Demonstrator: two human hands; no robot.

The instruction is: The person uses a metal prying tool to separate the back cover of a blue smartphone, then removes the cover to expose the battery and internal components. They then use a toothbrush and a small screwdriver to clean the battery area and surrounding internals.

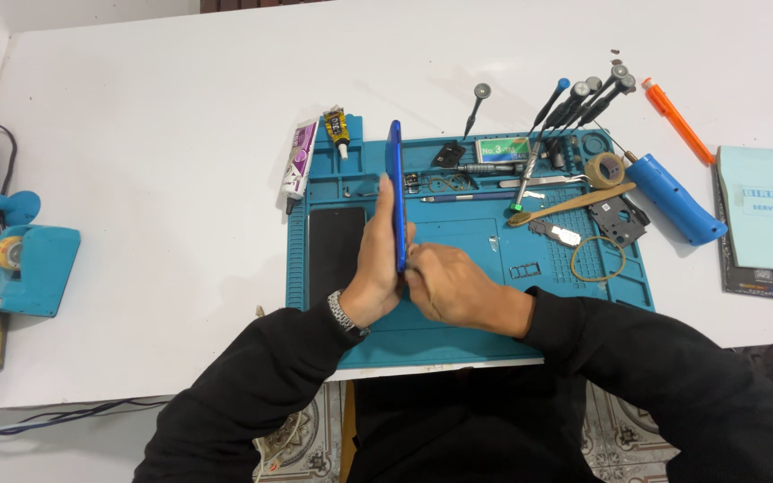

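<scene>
A blue phone (394,192) is held on edge, upright, over the middle of the teal repair mat (440,335), which lies toward the near edge of the white worktop (154,179). The left hand (375,268) is closed around the phone's near end, with the fingers laid up along its left face; a metal watch (344,315) is worn on that wrist. The right hand (454,284) is curled and pressed against the phone's lower right edge, fingertips at the seam; whether anything is pinched between them cannot be told.

A black flat panel (335,255) is seen lying on the mat's left side, just beside the left hand. Two glue tubes (315,152) are noted at the mat's far left corner. A cluster of precision screwdrivers (583,98) is fanned across the mat's far right corner, with a roll of tape (605,169) and a rubber band (598,258) nearby. A blue cylindrical tool (675,199) and an orange pen-shaped tool (677,120) lie toward the worktop's right edge, near a pale blue notepad (767,210). A teal tape dispenser (33,266) stands at the left edge.
</scene>
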